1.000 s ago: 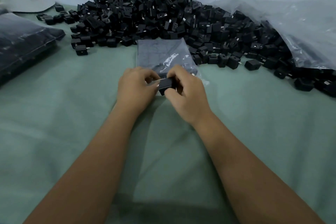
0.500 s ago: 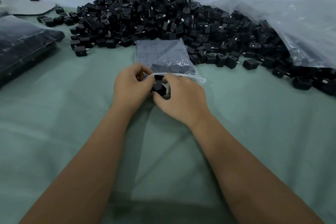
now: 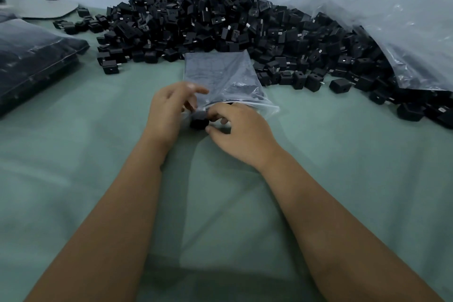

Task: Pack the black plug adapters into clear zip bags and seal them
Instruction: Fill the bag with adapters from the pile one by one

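Note:
A clear zip bag point(image 3: 220, 73) lies flat on the green cloth in front of the heap, its mouth toward me and dark adapters showing inside. My left hand point(image 3: 169, 110) is at the left end of the mouth, fingers pinching the plastic lip with one finger stretched over the bag. My right hand point(image 3: 242, 130) pinches one black plug adapter point(image 3: 199, 122) between thumb and forefinger, right at the bag's mouth. Behind the bag rises a big heap of loose black plug adapters point(image 3: 220, 19).
A filled bag of adapters point(image 3: 31, 56) lies at the left edge. A large crumpled clear plastic sack point(image 3: 404, 39) covers the heap's right end. Loose adapters point(image 3: 313, 81) spread along the heap's front. A flat grey board point(image 3: 49, 7) sits far left. Green cloth point(image 3: 98, 142) covers the table.
The adapter has gone from between both hands to the left part of the bag's mouth, held by the right hand alone. The left hand's fingers have shifted onto the bag's lip.

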`<state>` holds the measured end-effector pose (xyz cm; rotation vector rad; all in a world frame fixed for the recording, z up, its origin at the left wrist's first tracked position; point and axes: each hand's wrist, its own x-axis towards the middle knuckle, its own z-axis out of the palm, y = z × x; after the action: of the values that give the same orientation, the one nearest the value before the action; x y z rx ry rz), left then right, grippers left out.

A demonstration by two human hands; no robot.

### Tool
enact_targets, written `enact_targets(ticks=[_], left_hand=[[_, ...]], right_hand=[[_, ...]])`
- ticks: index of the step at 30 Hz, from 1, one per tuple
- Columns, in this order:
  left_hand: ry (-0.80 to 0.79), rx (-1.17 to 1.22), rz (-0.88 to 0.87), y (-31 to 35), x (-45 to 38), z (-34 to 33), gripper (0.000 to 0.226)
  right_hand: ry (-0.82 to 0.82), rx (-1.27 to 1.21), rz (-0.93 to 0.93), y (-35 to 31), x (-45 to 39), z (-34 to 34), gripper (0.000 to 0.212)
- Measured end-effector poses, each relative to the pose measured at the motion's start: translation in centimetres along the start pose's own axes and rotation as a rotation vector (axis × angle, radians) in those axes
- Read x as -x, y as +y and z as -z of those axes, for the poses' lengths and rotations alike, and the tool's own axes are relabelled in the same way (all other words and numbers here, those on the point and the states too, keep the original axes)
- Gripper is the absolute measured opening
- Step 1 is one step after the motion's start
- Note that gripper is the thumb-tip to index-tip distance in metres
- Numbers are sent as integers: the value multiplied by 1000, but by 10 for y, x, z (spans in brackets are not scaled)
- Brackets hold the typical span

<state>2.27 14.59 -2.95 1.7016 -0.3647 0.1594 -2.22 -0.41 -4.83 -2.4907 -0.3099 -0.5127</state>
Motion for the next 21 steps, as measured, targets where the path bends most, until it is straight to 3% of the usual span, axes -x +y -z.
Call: enact_targets(ticks=[2,4,6,13,21], left_hand=[[107,-8,69,-3,-2,2,39],[279,-137,133,-10,-5,6,29],[348,-335,194,-17,-6,10,23],[262,-700,224,-23,-9,9,28],[253,-819,227,-23,-10,9,30]], right_hand=[[-20,-63,-18,0,1,2,18],[-25,-135,-35,-1,1,3,15],[-33,-208,-42,-1,2,5,11],[-73,-194,7,0,-1,4,24],[-122,-74,72,-1,-2,1,37]])
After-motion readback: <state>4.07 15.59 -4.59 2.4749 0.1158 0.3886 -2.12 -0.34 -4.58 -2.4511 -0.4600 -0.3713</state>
